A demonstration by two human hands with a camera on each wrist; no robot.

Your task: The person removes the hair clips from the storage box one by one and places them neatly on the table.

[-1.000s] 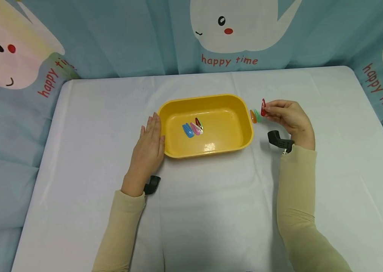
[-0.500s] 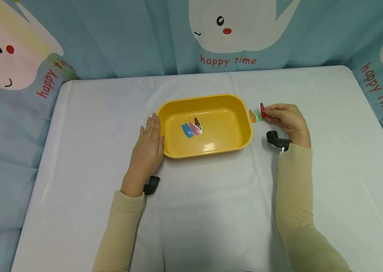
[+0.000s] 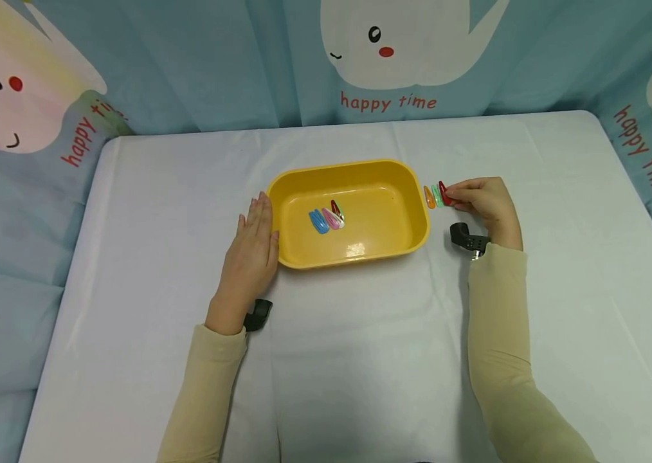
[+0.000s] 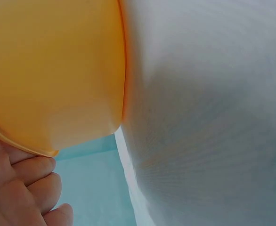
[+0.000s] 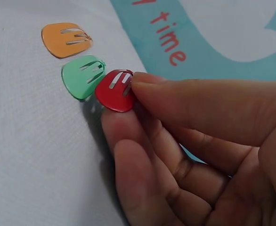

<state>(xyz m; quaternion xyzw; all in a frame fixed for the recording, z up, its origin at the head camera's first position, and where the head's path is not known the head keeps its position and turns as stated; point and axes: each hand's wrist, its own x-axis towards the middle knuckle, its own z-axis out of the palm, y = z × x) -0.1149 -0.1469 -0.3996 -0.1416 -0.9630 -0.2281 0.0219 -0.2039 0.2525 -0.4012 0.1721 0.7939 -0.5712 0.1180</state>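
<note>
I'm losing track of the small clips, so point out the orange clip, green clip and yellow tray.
Orange clip (image 5: 58, 43): right wrist view, on its broad solid part.
Green clip (image 5: 76, 79): right wrist view, on its broad solid part.
Yellow tray (image 3: 369, 217): head view, on its bare inside floor.

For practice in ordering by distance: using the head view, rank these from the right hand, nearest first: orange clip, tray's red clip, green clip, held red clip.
1. Held red clip: pinched in the right hand.
2. Green clip: just left of it.
3. Orange clip: left of green, beside the yellow tray.
4. Tray's red clip: inside the tray.
</note>
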